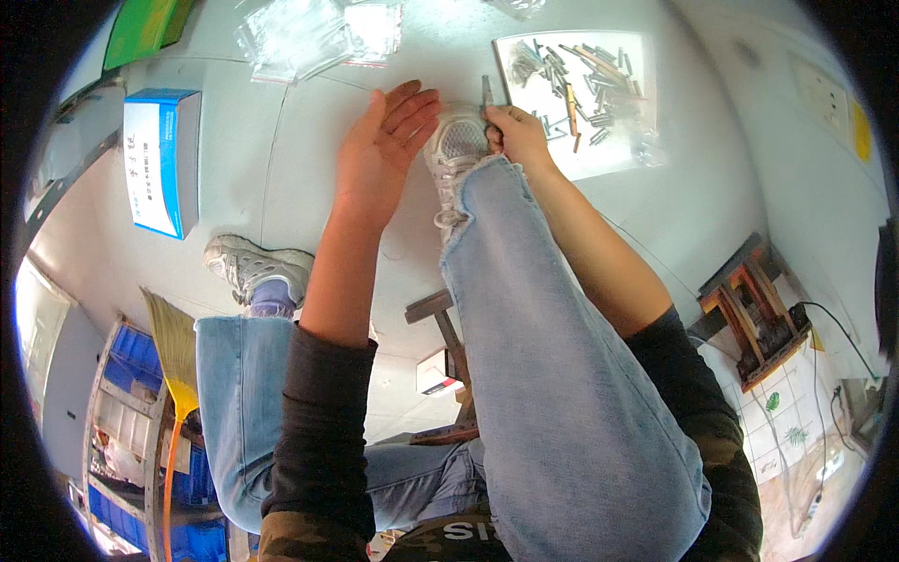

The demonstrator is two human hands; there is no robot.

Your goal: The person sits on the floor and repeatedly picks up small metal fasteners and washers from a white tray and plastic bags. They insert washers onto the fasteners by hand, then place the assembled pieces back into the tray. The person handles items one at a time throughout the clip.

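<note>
My left hand [389,140] is raised to the left of my right shoe [457,155], palm partly turned up and fingers apart, with nothing visible in it. My right hand [518,136] is closed just right of the shoe's toe. A thin grey metal piece [487,91] sticks up from its fingers; the lower end is hidden, so its exact kind is unclear. Close by on the right lies a white tray [613,161], which bears several small metal pins [607,70], a few brass-coloured pieces [572,108] and some clear plastic.
Clear plastic bags [300,37] lie at the far left of centre. A blue and white box [161,164] stands left, near a green container [140,33]. A broom [175,351] leans by shelving with blue bins [131,356]. Wooden stools [754,309] stand right and under my leg.
</note>
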